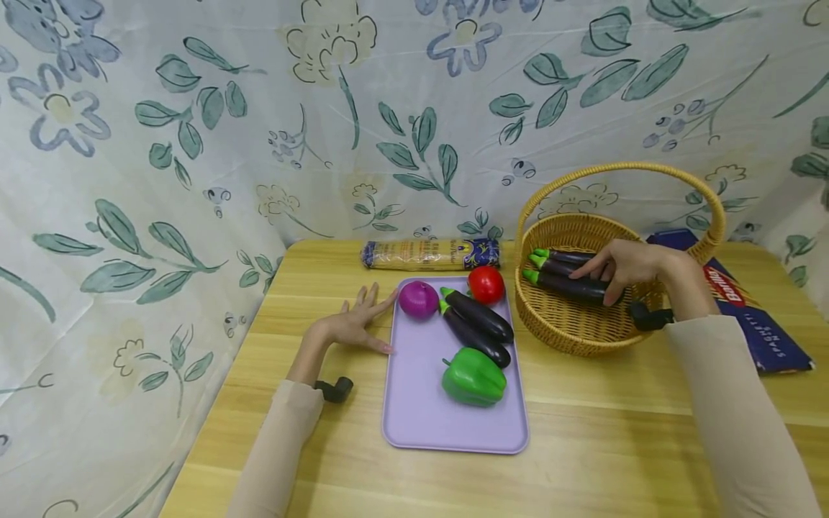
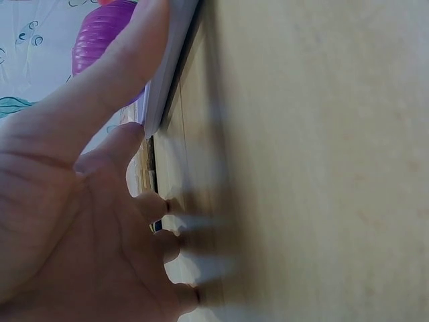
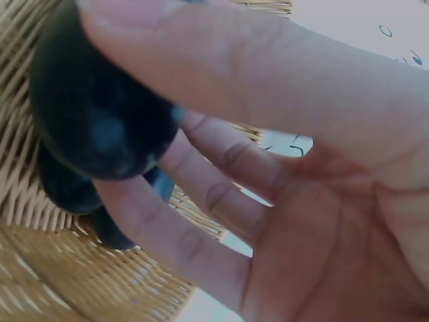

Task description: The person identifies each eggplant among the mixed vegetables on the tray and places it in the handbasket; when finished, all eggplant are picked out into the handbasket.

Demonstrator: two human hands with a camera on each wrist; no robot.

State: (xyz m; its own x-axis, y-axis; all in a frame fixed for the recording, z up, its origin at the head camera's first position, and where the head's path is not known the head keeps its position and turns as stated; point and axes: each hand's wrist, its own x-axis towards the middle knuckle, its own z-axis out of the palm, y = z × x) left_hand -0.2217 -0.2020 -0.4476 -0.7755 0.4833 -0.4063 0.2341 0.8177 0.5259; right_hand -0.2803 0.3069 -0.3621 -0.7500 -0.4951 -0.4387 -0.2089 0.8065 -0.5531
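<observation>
The right hand (image 1: pixel 627 266) is closed on a long, shiny, dark purple eggplant with a bright green tip (image 1: pixel 558 283). The thumb is on one side of the fat end and fingers are on the other. The eggplant is inside a round, yellow-brown woven basket with a tall hoop handle (image 1: pixel 563 334). I cannot tell if it is lifted off the others.

It lies nearly sideways, sticking out to the left of the right hand. Its green tip points toward the left hand's side, and its fat end is by the right thumb. The right hand is much nearer to it; the left hand (image 1: pixel 348 325) is well apart from it.

The left hand has its fingers spread and grips nothing. Its thumb and pointing finger reach the near side of a flat, pale purple tray with round corners (image 1: pixel 414 403). The tray lies between the two hands on the yellow wooden worktop (image 1: pixel 583 460), so it is to the left of the right hand, just past the basket wall.

The held eggplant looks smooth and almost black. Two more dark, green-tipped eggplants (image 1: pixel 571 256) lie beside it, on its far side from the person.
</observation>
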